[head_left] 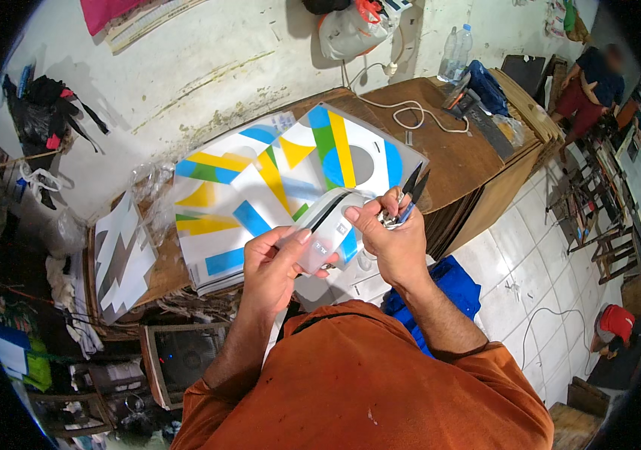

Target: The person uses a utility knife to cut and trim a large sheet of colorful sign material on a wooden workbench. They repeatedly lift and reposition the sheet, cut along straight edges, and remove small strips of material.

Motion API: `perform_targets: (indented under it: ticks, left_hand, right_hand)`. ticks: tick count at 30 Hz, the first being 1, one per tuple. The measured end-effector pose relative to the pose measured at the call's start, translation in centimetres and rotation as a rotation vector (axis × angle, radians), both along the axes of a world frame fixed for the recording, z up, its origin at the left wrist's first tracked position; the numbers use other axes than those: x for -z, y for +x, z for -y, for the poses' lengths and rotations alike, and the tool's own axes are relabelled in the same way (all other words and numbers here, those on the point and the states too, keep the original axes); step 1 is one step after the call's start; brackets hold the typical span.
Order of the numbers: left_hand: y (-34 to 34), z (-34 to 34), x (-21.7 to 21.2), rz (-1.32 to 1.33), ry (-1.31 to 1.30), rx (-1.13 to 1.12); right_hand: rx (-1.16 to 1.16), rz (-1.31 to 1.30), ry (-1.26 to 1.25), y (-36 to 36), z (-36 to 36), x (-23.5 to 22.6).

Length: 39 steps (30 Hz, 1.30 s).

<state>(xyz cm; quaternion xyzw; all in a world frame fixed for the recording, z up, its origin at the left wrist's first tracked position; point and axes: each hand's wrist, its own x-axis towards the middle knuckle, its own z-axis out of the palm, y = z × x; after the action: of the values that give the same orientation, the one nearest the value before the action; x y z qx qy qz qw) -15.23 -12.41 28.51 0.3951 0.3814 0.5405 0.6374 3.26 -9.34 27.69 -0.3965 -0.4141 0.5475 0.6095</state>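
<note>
In front of my chest I hold a curved white, partly see-through piece (320, 238) with a black strip along its upper edge and small dark marks. My left hand (269, 264) pinches its left side between thumb and fingers. At the piece's right end rests the thumb of my right hand (395, 244). That same hand is closed around scissors (415, 189), their dark blades pointing up and away. Beneath and beyond my hands lie glossy sheets (223, 202) printed in blue, yellow, green and white, one with a grey round shape.
Stacked brown boards (478, 191) carry the sheets, a white cable (419, 112) and plastic bottles (455, 52). White cut-out sheets (119, 259) lean at the left. Blue cloth (455, 289) lies by my right forearm. Two people (591, 86) are off to the right.
</note>
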Motion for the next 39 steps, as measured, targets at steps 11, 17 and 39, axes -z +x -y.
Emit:
perform_targets:
  ticks: [11, 17, 39]
  left_hand:
    - [0.9, 1.4, 0.4, 0.175, -0.007, -0.113]
    - [0.5, 1.7, 0.6, 0.071, 0.051, -0.157]
    - [-0.8, 2.9, 0.4, -0.138, 0.056, -0.257]
  right_hand:
    - [0.108, 0.048, 0.016, -0.6, 0.6, -0.4]
    - [0.091, 0.017, -0.034, -1.2, 1.1, -0.5]
    - [0.018, -0.040, -0.044, -2.7, 2.1, 0.2]
